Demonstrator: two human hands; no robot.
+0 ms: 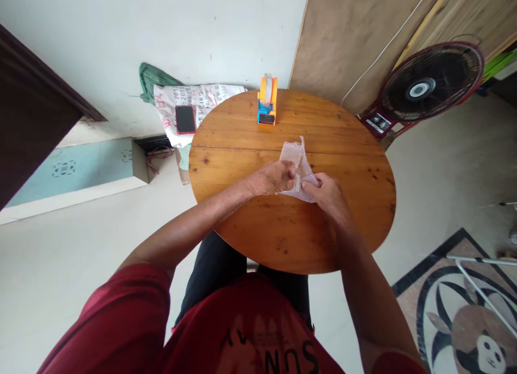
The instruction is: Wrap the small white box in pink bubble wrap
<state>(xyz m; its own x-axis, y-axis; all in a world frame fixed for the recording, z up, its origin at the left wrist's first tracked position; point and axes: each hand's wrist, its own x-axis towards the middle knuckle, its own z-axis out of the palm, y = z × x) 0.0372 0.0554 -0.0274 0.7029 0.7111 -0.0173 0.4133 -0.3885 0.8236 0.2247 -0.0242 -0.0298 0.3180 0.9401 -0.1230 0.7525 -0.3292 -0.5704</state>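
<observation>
A crumpled, translucent piece of pinkish-white bubble wrap is held just over the round wooden table. My left hand is closed in a fist on its left side, the fingers curled against the wrap. On the right, my right hand pinches the lower edge between thumb and fingers. The upper part of the wrap stands up in a loose point beyond both hands. Whether anything is inside the wrap cannot be made out. An orange and blue tape dispenser stands at the table's far edge, apart from my hands.
Beyond the table's left edge, a dark phone with a red rim lies on a printed white sack, beside a green bag. A dark red fan stands at the right. A white metal rack is lower right.
</observation>
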